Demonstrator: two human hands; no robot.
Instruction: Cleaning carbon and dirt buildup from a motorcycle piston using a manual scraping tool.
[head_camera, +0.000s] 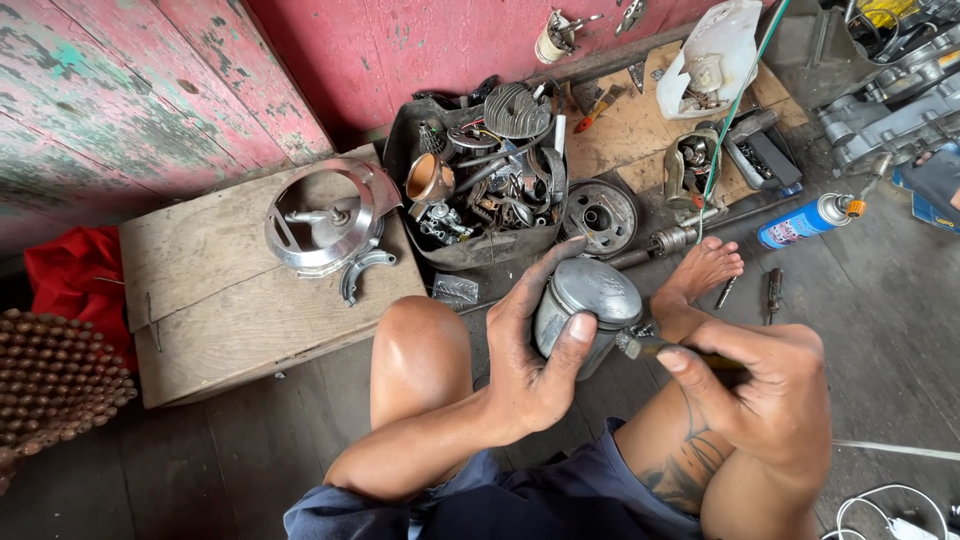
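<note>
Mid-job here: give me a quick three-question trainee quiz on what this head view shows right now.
1. True or false: the left hand holds the grey metal piston.
2. What does the right hand grip? A) spray can B) small wire brush C) red cloth
3. Where does the round metal cover rest?

Key: 1 true. 2 B, the small wire brush, its head against the piston. 3 On the wooden board, beside the tray of parts.

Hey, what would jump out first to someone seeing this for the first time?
At centre, the left hand grips a grey metal piston while the right hand presses a small tool to its side. Behind them sits a dark tray heaped with engine parts, with a shiny round cover on the wooden board to the left.
</note>
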